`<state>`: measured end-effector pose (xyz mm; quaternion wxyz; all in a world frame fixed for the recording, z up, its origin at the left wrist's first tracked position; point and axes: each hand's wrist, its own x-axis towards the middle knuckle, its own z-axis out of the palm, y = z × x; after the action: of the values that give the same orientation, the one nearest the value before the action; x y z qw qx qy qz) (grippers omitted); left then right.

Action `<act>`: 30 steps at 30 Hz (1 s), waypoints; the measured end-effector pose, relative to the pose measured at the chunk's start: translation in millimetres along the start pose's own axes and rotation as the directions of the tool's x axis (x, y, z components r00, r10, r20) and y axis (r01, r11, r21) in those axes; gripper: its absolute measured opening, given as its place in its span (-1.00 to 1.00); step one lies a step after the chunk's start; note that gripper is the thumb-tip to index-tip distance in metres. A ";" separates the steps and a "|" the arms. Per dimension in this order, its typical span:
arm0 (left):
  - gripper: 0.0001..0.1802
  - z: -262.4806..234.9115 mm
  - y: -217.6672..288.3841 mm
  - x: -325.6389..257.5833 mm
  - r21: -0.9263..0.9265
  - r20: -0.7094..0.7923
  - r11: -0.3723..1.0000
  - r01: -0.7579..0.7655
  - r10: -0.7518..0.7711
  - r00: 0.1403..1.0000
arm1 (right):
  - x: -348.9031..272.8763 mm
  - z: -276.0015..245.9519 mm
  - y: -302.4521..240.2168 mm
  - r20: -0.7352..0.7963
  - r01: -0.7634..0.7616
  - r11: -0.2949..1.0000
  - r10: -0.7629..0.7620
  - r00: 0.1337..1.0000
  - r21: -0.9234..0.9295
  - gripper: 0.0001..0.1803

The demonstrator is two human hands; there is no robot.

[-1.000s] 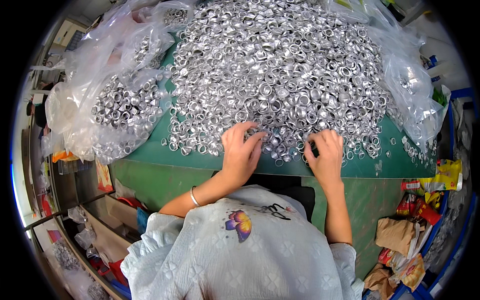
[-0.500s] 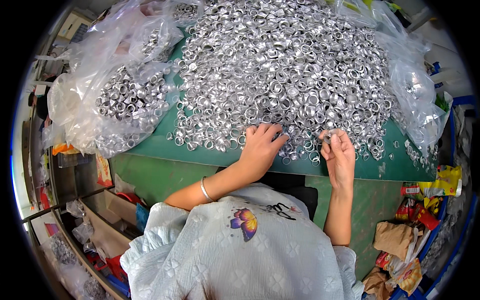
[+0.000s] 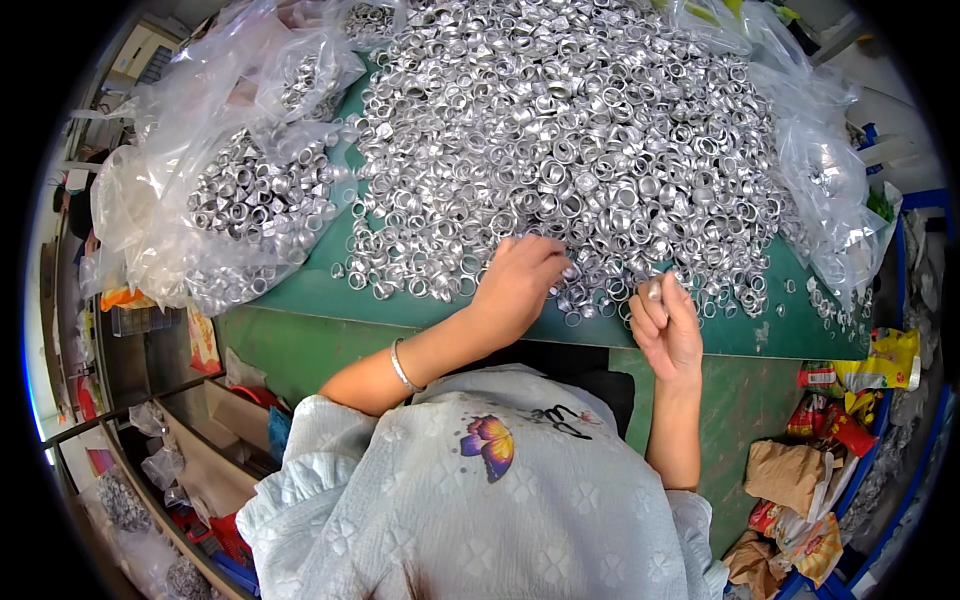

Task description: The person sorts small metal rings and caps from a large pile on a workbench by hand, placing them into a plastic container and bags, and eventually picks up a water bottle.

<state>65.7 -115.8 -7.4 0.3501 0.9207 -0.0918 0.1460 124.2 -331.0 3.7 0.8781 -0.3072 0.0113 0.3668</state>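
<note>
A broad heap of silver metal rings covers most of the green tabletop. At its front edge is my left hand, wearing a bangle at the wrist. Its fingers are bent and drawn together, with a shiny bit at the tips; what they hold, if anything, is too small to name. To the right, just off the near edge of the heap, my right hand is turned palm up. Between its thumb and curled fingers it pinches a silver ring, partly covered by the fingers.
On the left, clear plastic bags hold more rings. Another clear bag lies along the right side, with a few loose rings near the corner. Drawers stand lower left; snack packets and a brown paper bag lie lower right.
My right hand has drawn slightly toward me, its fingers curling further round the ring. My left hand has shifted slightly left and its fingers have bunched closer together.
</note>
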 end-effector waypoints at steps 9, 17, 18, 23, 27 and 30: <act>-0.76 -31.6 1.2 -22.2 -0.915 0.327 0.017 0.404 -0.556 0.764 | 21.8 31.1 31.1 0.309 0.219 -0.235 -0.473 0.825 -0.947 -0.85; -0.73 -24.3 13.3 -22.9 -0.157 -0.132 0.950 0.268 -0.289 0.948 | 36.7 49.9 24.1 0.273 0.077 -0.728 -0.154 0.950 -0.681 -0.79; -0.74 -20.4 7.9 -23.9 -0.055 -0.173 0.973 0.225 -0.231 0.957 | 37.4 51.4 21.9 0.257 0.070 -0.735 -0.145 0.956 -0.674 -0.80; -0.68 -20.5 -1.5 -27.9 0.044 -0.124 0.974 0.221 -0.214 0.969 | 40.7 51.8 18.3 0.246 0.057 -0.771 -0.131 0.960 -0.634 -0.91; -0.68 -13.6 -1.8 -28.3 0.050 -0.128 0.982 0.182 -0.174 0.976 | 40.1 45.4 15.7 0.283 0.092 -0.629 -0.211 0.936 -0.772 -0.93; -0.70 -12.6 -3.6 -28.8 0.058 -0.120 0.982 0.178 -0.171 0.978 | 34.3 38.3 6.5 0.232 0.113 -0.398 -0.265 0.936 -0.910 -0.90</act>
<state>37.1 -102.8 -10.3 0.3347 0.9267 0.0146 0.1702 137.1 -284.6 22.9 0.2915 -0.9052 -0.3062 0.0440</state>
